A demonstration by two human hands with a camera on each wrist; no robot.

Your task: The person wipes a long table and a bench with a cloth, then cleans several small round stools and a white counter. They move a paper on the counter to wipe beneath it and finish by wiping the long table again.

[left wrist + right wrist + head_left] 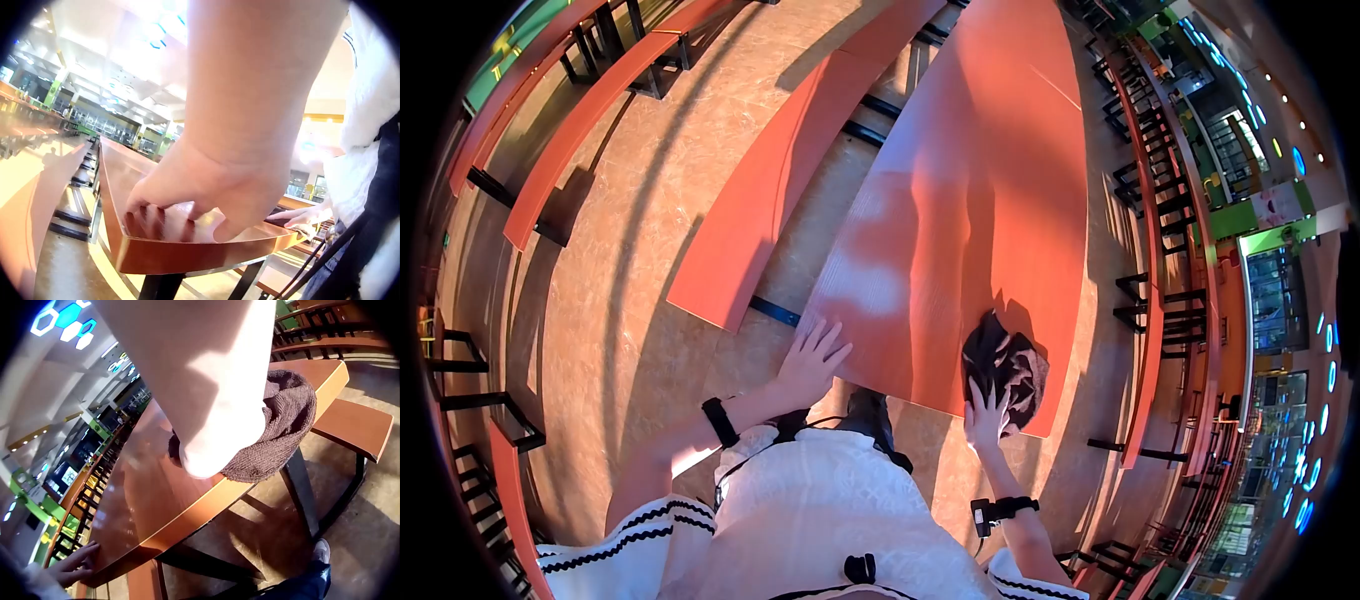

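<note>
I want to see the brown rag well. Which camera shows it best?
The right wrist view: the rag is close, its knit plain, under the right hand. The head view shows it small and dark. The left wrist view misses it.

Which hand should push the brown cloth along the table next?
The right hand, probably: it already lies on the cloth. The left hand rests flat on the table corner, apart from it.

A canteen or food court — rows of long orange tables (990, 200) and benches (750, 210), lit serving counters (1280, 290).
</note>
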